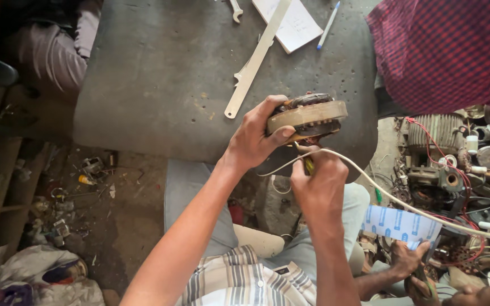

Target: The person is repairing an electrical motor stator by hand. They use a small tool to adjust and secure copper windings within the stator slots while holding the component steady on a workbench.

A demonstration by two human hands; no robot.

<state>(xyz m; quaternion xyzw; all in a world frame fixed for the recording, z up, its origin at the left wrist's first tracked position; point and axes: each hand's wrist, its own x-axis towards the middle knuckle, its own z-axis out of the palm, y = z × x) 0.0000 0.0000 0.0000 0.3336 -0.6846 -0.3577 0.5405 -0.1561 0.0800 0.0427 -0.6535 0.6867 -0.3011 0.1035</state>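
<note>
My left hand (254, 136) grips a round motor stator (308, 115), a tan ring with dark copper windings, held over the near edge of a dark grey table (160, 85). Just below it my right hand (319, 184) is closed around a small tool with a yellow-green handle (309, 165), its tip at the stator's underside. A cream-coloured wire (404, 205) runs from the stator past my right hand toward the lower right.
On the table lie a long white flat strip (256, 56), a notepad (293, 22), a blue pen (328, 25) and a spanner (235, 10). Another person in a red checked shirt (449, 51) sits at right; motor parts (443, 136) clutter the floor. Someone's hand (406, 258) holds a white printed sheet (399, 225).
</note>
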